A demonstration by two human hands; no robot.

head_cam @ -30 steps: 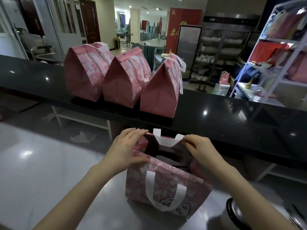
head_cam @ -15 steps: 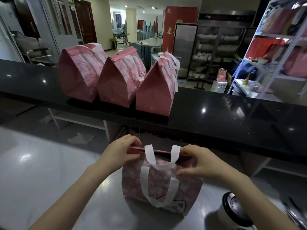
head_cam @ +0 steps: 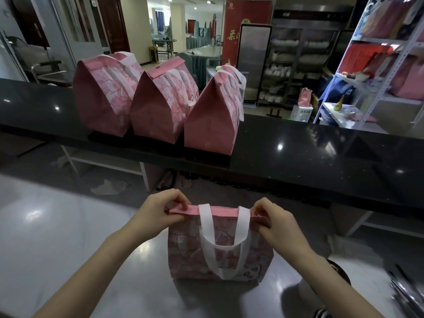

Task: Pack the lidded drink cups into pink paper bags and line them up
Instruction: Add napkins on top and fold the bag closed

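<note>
A pink paper bag (head_cam: 195, 253) with white handles stands upright on the steel worktop (head_cam: 57, 249) in front of me. Its top edge is folded flat. My left hand (head_cam: 158, 212) pinches the left end of that fold and my right hand (head_cam: 273, 221) pinches the right end. Whatever is inside the bag is hidden. Three closed pink bags (head_cam: 103, 92), (head_cam: 160, 104), (head_cam: 213, 111) stand side by side on the black counter (head_cam: 321, 152) beyond. A lidded drink cup (head_cam: 337, 271) with a dark lid shows partly behind my right forearm.
Metal shelving (head_cam: 378, 65) with red and pink packages stands at the right behind the counter. A glass-door cabinet (head_cam: 286, 65) is further back. A blurred dark object (head_cam: 406, 292) lies at the worktop's right edge.
The bag's mouth was open a second ago; both hands have pressed it shut and folded the top edge flat. The bag stands more upright now.
</note>
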